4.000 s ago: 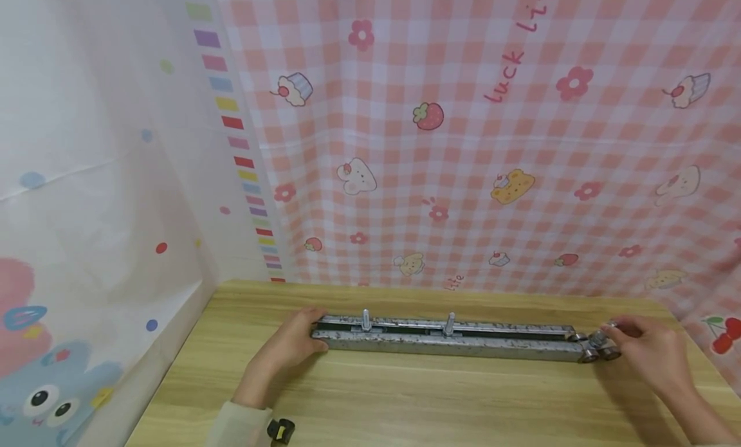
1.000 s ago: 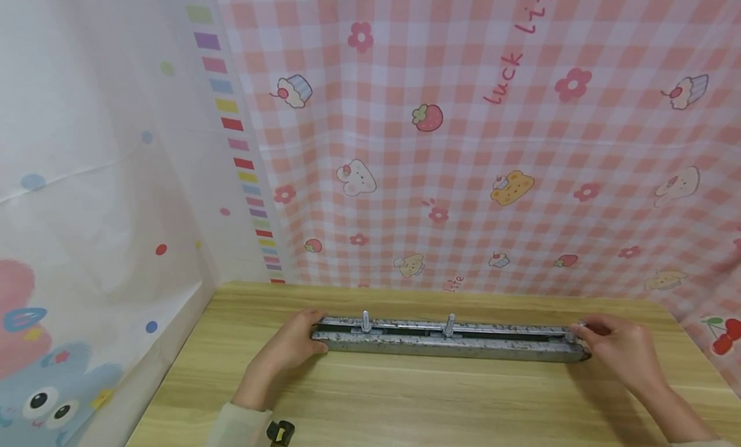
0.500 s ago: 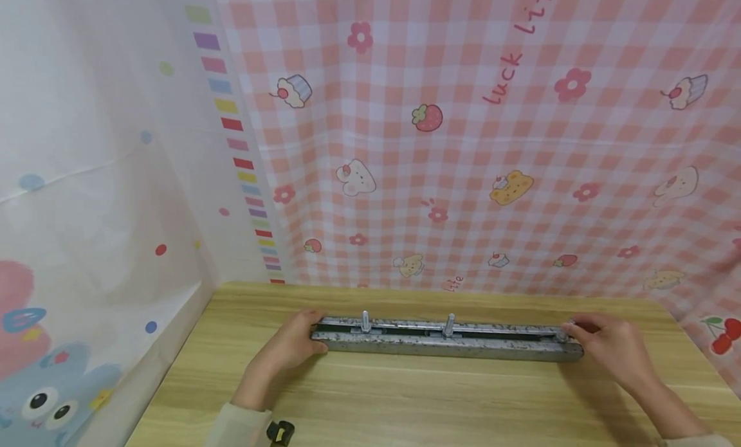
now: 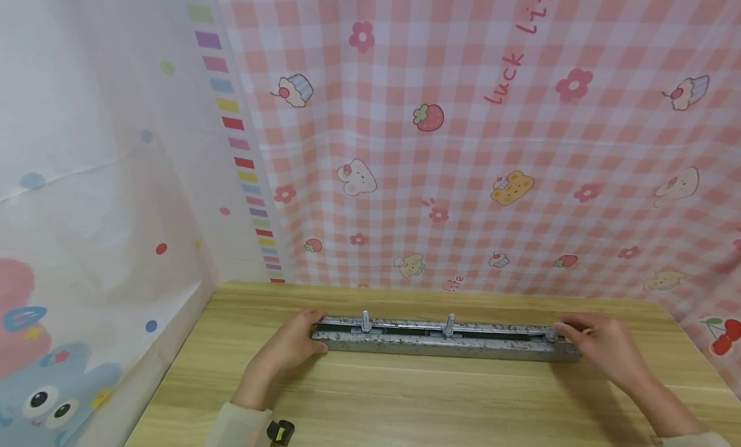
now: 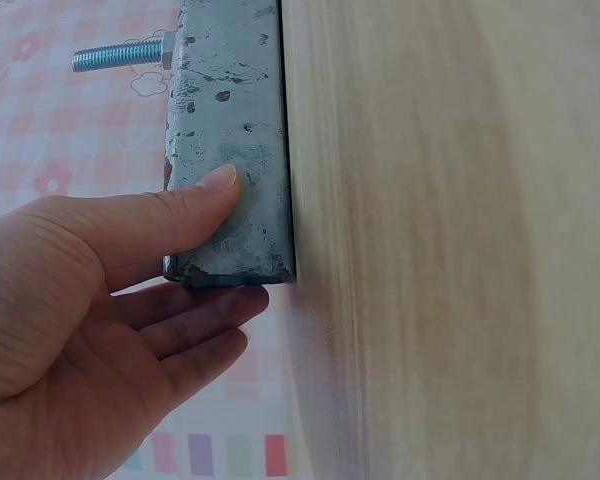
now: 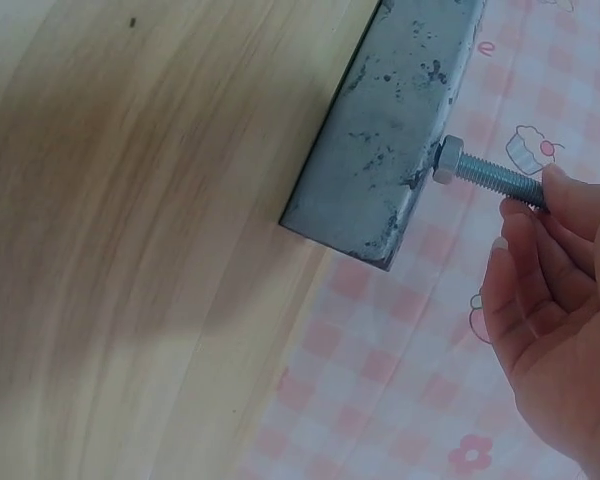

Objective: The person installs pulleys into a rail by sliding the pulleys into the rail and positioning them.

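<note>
A long grey metal channel rail [image 4: 492, 349], scuffed and slotted along its top, lies across the wooden table. At its left end my left hand [image 4: 289, 341] grips it, the thumb [image 5: 205, 205] flat on the near side face. Two upright threaded bolts, the left one [image 4: 366, 321] and the middle one [image 4: 449, 325], stand up from the slot. Near the right end, my right hand [image 4: 608, 350] pinches the top of a third bolt [image 6: 495, 180] between thumb and fingers. That bolt belongs to a roller trolley, whose wheels are hidden inside the rail.
The wood-grain table [image 4: 405, 395] reaches back to a pink checked cloth [image 4: 393, 145] hanging behind it. A white printed cloth [image 4: 104, 177] hangs at the left. Beside the left sleeve [image 4: 240, 424] sits a small black piece [image 4: 281, 432] with a yellow mark.
The roller trolley, its wheels outside the rail's right end four seconds ago, has gone into the channel. My right hand has moved it leftward; my left hand has stayed put.
</note>
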The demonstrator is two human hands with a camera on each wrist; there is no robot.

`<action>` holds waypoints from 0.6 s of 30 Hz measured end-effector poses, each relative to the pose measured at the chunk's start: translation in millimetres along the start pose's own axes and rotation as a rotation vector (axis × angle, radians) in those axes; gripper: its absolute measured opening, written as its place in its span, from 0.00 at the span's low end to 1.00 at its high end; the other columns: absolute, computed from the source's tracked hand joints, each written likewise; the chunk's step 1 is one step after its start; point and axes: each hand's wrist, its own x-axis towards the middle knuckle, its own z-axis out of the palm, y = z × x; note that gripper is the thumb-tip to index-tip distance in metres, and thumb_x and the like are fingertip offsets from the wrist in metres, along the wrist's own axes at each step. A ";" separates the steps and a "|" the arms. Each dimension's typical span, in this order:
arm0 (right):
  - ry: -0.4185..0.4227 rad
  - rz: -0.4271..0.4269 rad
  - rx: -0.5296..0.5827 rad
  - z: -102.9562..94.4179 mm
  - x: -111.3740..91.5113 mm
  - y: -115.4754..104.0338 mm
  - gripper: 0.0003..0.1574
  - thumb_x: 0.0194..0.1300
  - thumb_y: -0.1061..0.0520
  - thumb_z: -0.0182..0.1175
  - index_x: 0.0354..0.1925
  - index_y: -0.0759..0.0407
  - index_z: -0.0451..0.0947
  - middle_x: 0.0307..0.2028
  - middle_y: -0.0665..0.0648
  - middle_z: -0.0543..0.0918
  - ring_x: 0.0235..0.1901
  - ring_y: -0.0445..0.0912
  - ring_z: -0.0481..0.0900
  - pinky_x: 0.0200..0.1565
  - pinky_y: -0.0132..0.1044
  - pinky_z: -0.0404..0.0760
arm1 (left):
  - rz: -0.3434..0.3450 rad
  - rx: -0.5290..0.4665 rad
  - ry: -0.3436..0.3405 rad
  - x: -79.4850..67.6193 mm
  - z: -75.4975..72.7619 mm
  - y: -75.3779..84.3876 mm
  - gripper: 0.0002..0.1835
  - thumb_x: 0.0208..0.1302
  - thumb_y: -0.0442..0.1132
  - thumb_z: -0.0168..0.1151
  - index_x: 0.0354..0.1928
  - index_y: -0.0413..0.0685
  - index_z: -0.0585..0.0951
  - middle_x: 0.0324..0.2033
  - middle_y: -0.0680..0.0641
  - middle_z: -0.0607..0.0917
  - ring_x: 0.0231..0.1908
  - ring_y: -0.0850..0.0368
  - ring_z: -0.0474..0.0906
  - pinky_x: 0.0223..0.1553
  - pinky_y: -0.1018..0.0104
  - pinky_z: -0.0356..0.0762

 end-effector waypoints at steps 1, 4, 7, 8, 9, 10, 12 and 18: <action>-0.004 -0.005 -0.004 0.3 0.2 -0.4 0.12 0.69 0.61 0.70 0.47 0.70 0.88 0.39 0.63 0.90 0.29 0.35 0.83 0.30 0.30 0.82 | -0.001 0.001 0.000 0.1 0.0 0.1 0.25 0.53 0.27 0.80 0.55 0.38 0.84 0.48 0.42 0.85 0.51 0.46 0.81 0.56 0.48 0.81; -0.023 0.010 -0.010 0.9 1.1 -2.7 0.13 0.69 0.61 0.70 0.48 0.70 0.88 0.39 0.63 0.91 0.29 0.36 0.84 0.31 0.31 0.83 | -0.010 0.002 0.001 0.0 0.3 -0.1 0.26 0.54 0.27 0.80 0.56 0.37 0.84 0.49 0.42 0.85 0.52 0.46 0.81 0.56 0.48 0.81; -0.060 0.035 -0.011 0.7 3.4 -4.3 0.15 0.72 0.59 0.68 0.50 0.70 0.87 0.40 0.63 0.90 0.30 0.38 0.84 0.31 0.31 0.83 | -0.018 -0.002 0.002 -0.6 0.3 0.0 0.27 0.54 0.27 0.80 0.57 0.37 0.84 0.50 0.42 0.85 0.53 0.45 0.81 0.57 0.48 0.81; -0.073 0.043 -0.007 0.4 4.1 -5.1 0.16 0.73 0.58 0.67 0.50 0.70 0.87 0.41 0.64 0.90 0.30 0.38 0.85 0.31 0.31 0.83 | -0.021 -0.006 0.002 -0.8 0.1 0.3 0.27 0.54 0.27 0.80 0.57 0.37 0.84 0.50 0.42 0.85 0.53 0.45 0.81 0.58 0.48 0.81; -0.085 0.047 -0.004 0.1 5.0 -5.8 0.16 0.73 0.58 0.67 0.51 0.71 0.87 0.41 0.64 0.90 0.31 0.39 0.85 0.31 0.32 0.83 | -0.024 -0.009 0.003 -1.0 0.0 0.5 0.27 0.54 0.27 0.80 0.57 0.37 0.84 0.51 0.42 0.85 0.54 0.45 0.81 0.58 0.48 0.80; -0.093 0.048 -0.003 -0.1 5.5 -6.5 0.17 0.74 0.57 0.66 0.51 0.70 0.86 0.42 0.64 0.90 0.31 0.40 0.85 0.31 0.32 0.83 | -0.026 -0.013 0.002 -1.0 -0.2 0.7 0.27 0.54 0.27 0.80 0.57 0.37 0.84 0.51 0.41 0.85 0.54 0.44 0.81 0.58 0.47 0.80; -0.103 0.046 0.004 -0.2 6.3 -7.9 0.17 0.74 0.57 0.66 0.52 0.70 0.86 0.42 0.65 0.90 0.32 0.41 0.86 0.31 0.32 0.83 | -0.028 -0.020 0.004 -1.4 -1.0 1.5 0.27 0.54 0.27 0.80 0.58 0.37 0.84 0.52 0.41 0.85 0.55 0.44 0.81 0.59 0.47 0.80; -0.114 0.019 0.010 1.2 6.9 -9.7 0.14 0.73 0.61 0.66 0.51 0.69 0.87 0.43 0.66 0.90 0.32 0.43 0.87 0.31 0.32 0.83 | -0.022 -0.021 0.003 -0.6 -0.2 0.7 0.26 0.54 0.27 0.80 0.57 0.39 0.84 0.51 0.42 0.86 0.54 0.45 0.81 0.59 0.47 0.80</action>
